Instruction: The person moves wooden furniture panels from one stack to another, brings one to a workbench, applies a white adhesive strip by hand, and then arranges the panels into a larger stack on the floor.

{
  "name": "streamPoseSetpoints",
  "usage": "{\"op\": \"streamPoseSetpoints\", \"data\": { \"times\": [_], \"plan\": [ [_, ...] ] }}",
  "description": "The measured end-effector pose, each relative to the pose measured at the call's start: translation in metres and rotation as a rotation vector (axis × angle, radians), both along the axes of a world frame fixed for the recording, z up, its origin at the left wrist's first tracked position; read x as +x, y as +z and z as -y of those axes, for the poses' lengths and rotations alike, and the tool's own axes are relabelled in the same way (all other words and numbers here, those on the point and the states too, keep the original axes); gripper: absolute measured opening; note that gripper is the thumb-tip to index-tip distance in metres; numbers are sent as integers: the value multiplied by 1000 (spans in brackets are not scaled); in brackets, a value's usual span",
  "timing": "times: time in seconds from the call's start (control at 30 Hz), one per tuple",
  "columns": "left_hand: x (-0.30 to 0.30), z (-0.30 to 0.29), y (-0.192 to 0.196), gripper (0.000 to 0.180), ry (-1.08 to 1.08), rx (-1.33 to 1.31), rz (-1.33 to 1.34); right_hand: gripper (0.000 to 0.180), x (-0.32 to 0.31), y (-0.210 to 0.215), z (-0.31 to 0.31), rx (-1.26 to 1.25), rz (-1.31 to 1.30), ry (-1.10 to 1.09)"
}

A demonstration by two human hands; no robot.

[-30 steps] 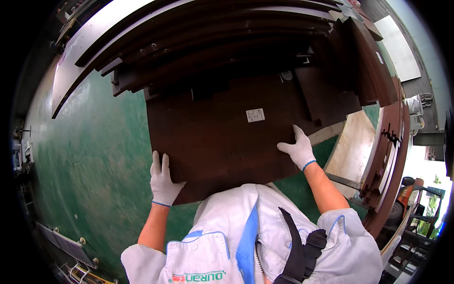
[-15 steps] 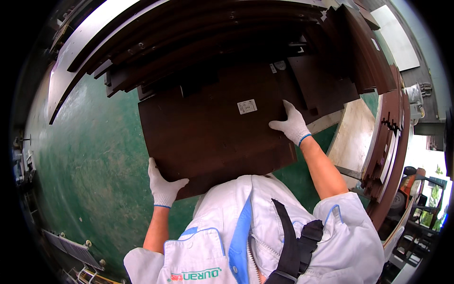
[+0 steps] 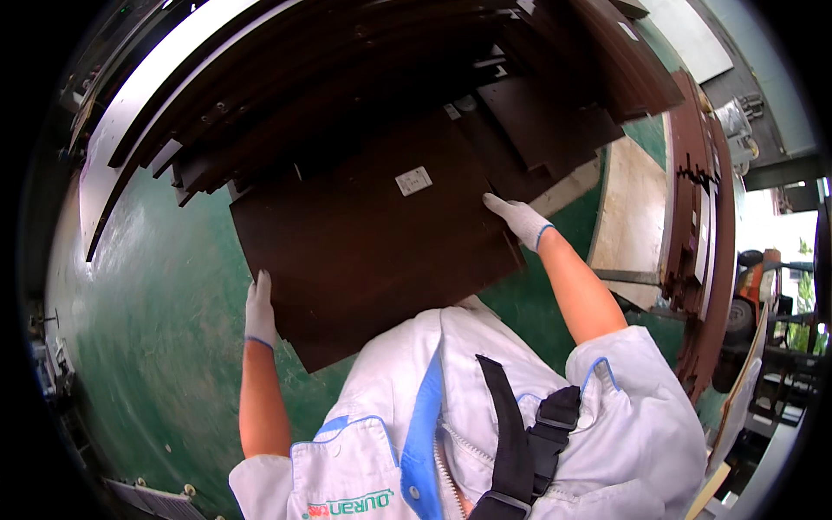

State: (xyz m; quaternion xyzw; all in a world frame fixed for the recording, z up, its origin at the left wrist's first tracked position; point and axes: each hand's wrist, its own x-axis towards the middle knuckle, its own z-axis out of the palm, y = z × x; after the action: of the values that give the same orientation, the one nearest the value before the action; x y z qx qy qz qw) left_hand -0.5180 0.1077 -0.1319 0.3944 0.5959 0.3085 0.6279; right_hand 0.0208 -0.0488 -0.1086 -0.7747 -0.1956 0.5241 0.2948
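Note:
A wide dark brown panel (image 3: 364, 251) with a white label (image 3: 413, 181) lies in front of my body, its near edge close to my legs. White knitted gloves with blue cuffs cover both hands. My left hand (image 3: 260, 310) presses along the panel's left edge, its fingers partly hidden there. At the right edge, my right hand (image 3: 518, 220) grips the panel with the thumb side on top and the other fingers out of sight below. Another brown panel (image 3: 546, 121) lies beyond the right hand.
Long stacked brown boards (image 3: 347, 78) fill the far side, with a pale board (image 3: 186, 65) at their left. A worn light-coloured slab (image 3: 631, 208) and more upright brown boards (image 3: 706, 225) stand to the right. Green floor (image 3: 156, 347) stretches left.
The panel has turned slightly, and its label sits further left in view. My left hand has moved up along the left edge; my right hand has closed at the right edge.

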Motion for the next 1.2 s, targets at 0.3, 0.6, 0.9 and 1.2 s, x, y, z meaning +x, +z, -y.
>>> {"op": "streamPoseSetpoints", "data": {
  "times": [0.3,0.6,0.9,1.2],
  "plan": [
    [21,12,39,73,-196,-225,149,65,-51,-8,91,186,36,-73],
    [-19,17,6,82,-184,-133,-11,72,-65,-7,37,305,-65,-370],
    [96,99,104,88,-180,-86,-216,92,-5,43,170,322,122,-488],
    [322,172,72,54,-584,73,-16,81,84,69,454,283,152,-866]
  ]
}}
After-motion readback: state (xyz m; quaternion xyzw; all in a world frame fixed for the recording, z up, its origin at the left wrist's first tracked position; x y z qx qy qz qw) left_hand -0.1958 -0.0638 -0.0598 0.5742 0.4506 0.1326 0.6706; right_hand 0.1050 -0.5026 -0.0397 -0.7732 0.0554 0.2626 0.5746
